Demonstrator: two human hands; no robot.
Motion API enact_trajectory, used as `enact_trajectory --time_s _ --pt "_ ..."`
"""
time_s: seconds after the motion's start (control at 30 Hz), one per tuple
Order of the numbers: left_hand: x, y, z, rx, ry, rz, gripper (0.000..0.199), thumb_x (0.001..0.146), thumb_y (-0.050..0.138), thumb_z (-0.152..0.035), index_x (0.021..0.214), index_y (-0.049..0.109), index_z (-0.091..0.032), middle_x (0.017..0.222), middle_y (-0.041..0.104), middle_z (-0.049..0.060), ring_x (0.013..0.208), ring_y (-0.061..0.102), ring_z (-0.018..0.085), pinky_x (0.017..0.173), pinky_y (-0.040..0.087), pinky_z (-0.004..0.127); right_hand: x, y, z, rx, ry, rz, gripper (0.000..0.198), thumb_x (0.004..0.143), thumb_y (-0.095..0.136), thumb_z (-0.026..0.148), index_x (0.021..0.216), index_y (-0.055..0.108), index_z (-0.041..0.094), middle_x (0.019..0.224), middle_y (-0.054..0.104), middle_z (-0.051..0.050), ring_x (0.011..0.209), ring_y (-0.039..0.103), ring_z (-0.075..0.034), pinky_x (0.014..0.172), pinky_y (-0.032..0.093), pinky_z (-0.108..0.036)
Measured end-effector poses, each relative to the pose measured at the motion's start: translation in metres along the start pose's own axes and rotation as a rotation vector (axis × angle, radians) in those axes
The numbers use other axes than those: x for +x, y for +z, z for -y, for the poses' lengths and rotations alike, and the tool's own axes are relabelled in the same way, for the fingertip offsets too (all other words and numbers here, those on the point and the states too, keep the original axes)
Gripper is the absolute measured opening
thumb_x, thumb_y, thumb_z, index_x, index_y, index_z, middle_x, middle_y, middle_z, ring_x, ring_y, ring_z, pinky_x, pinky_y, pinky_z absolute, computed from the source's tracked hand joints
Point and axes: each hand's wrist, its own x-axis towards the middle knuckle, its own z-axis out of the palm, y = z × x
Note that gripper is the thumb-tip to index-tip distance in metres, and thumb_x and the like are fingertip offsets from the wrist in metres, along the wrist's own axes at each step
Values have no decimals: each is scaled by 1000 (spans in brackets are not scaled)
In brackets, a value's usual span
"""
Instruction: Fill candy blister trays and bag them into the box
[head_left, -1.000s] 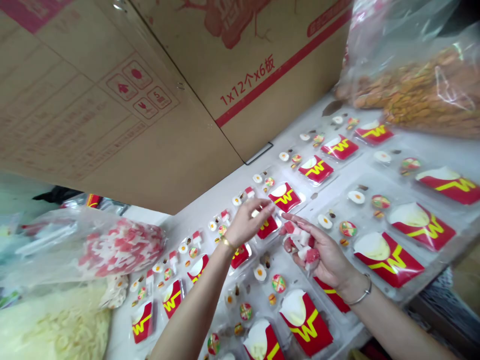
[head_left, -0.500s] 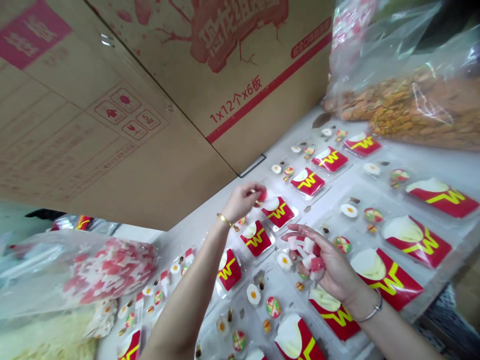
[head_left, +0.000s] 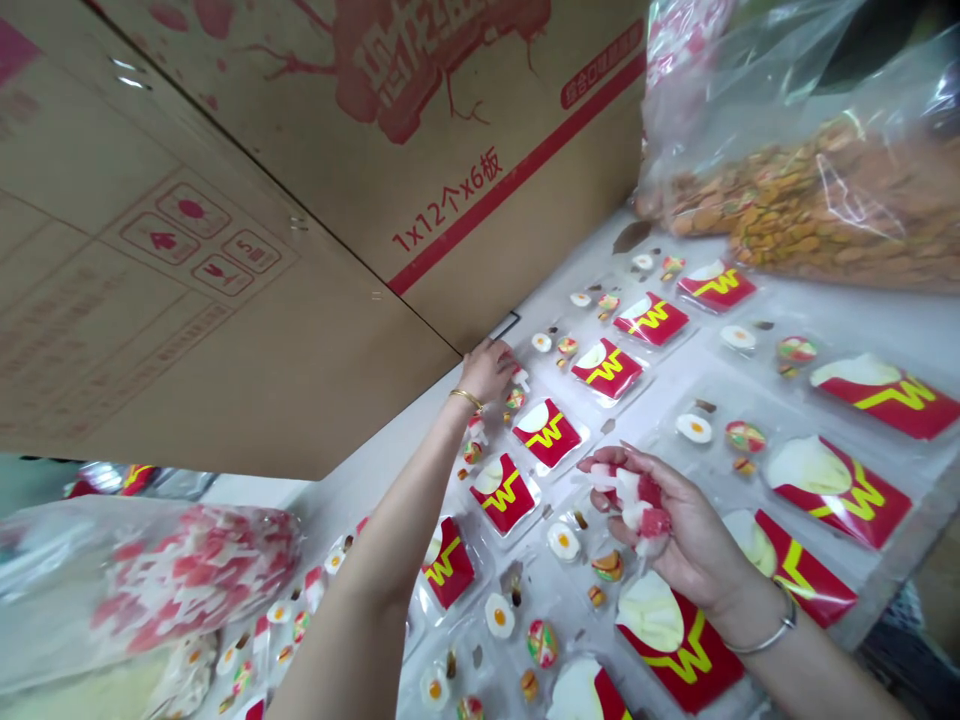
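My left hand (head_left: 487, 372), with a gold bracelet, reaches in beside the cardboard box. Its fingers are pinched on a small red-and-white piece (head_left: 520, 379), low over a clear tray and just above a round multicoloured piece (head_left: 515, 399). My right hand (head_left: 667, 520), wearing a silver bangle, holds a cluster of red-and-white pieces (head_left: 636, 500) in its curled fingers, palm up. Around both hands lie rows of clear trays, each with a red-and-yellow fries pouch (head_left: 547, 432), a mini fried egg (head_left: 562, 541) and a tiny burger piece (head_left: 596, 596).
A large cardboard box (head_left: 315, 300) walls off the far left side. At the back right stands a clear bag of orange-brown pieces (head_left: 825, 200). A bag of red-and-white pieces (head_left: 202, 570) lies at left, by the fried-egg pieces (head_left: 191, 665).
My left hand has moved up and slightly left to another tray, lowering a red-and-white piece. Another such piece now lies in the tray nearer me. My right hand still holds its cluster.
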Motion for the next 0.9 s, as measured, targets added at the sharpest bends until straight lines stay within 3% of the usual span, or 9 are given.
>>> enact_trajectory --time_s 0.1,0.17,0.3,0.37,0.57,0.67,0.77,0.83,0.9 --pt "-13 -7 -14 -1 -64 -81 14 80 60 -29 89 61 -18 101 60 7 95 57 22 89 42 40 2 2 1 0 -38 1 16 81 63 32 90 67 20 91 66 -4 65 58 -13 40 37 -17" --pt "-27 -21 -35 -174 -46 -45 20 85 56 -35 94 60 -18 98 61 7 88 57 19 83 45 35 4 3 1 1 -86 5 16 81 63 32 91 67 20 95 66 -4 65 58 -13 41 38 -18" --pt "-72 -49 -91 -528 163 447 32 86 55 -48 101 61 -20 81 63 1 68 55 13 61 43 24 7 5 2 13 -195 -19 21 77 68 31 95 66 20 95 66 -2 65 58 -12 43 40 -19" --pt "-92 -55 -114 -499 204 491 27 85 57 -45 92 64 -20 71 60 -1 61 51 11 57 39 23 7 6 3 16 -243 -23 23 76 69 30 96 66 20 95 65 -2 66 58 -12 44 41 -20" --pt "-95 -54 -129 -481 203 260 20 91 50 -33 82 63 -20 73 62 0 66 54 11 63 41 24 7 4 10 42 -280 -38 21 76 68 28 96 66 21 98 64 -1 66 58 -12 44 42 -20" --pt "-57 -50 -116 -497 128 -26 18 89 52 -31 78 60 -19 75 60 1 68 54 12 64 43 25 6 0 18 84 -271 -69 21 75 70 27 95 66 21 94 63 0 65 58 -11 44 42 -18" --pt "-5 -38 -100 -298 126 -354 15 86 52 -24 73 56 -18 90 61 5 84 56 16 76 45 28 5 -5 23 100 -257 -83 22 75 71 29 94 67 21 88 62 0 66 58 -11 45 43 -18" --pt "27 -23 -92 -125 158 -377 13 86 49 -20 74 55 -18 95 62 7 91 57 17 82 44 30 3 -7 25 100 -246 -88 24 75 71 31 96 67 21 87 61 0 67 58 -12 45 43 -18" --pt "49 -7 -90 59 184 -282 14 87 47 -19 76 56 -19 91 63 7 88 59 19 84 42 33 1 -9 27 91 -247 -97 25 75 71 33 98 67 22 86 60 0 67 58 -12 44 42 -18"
